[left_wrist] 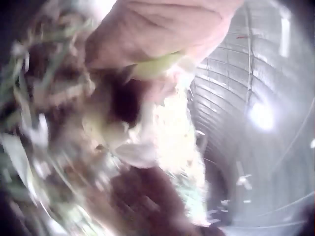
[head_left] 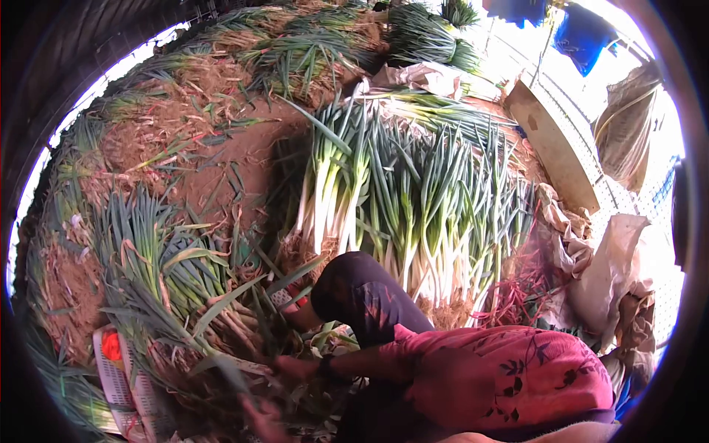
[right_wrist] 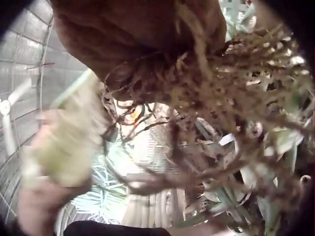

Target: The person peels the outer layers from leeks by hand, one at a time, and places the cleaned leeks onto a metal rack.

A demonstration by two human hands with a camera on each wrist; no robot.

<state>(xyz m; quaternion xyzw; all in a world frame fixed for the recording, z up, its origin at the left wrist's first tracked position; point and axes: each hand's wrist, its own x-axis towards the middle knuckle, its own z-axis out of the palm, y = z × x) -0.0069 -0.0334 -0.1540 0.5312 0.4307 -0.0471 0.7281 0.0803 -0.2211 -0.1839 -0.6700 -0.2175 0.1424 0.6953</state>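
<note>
My right hand (head_left: 297, 368), with a dark band at the wrist, grips a green onion (head_left: 255, 367) near its root end; its leaves point up and left in the head view. In the right wrist view brown stringy roots (right_wrist: 197, 93) hang close under that hand. My left hand (head_left: 264, 419) is blurred just below it, and in the left wrist view it pinches a pale green leaf (left_wrist: 157, 66). The same leaf blurs across the left hand's fingers in the right wrist view. My right hand also shows dark at the bottom of the left wrist view.
A pile of green onions (head_left: 199, 273) lies beside my hands. Cleaned green onions (head_left: 436, 199) stand in a row beyond my knee (head_left: 354, 280). A white plastic crate (head_left: 111, 384) holds something orange. Red ties (head_left: 517, 295) and sacks (head_left: 613, 273) lie at the right; loose leaves cover the soil.
</note>
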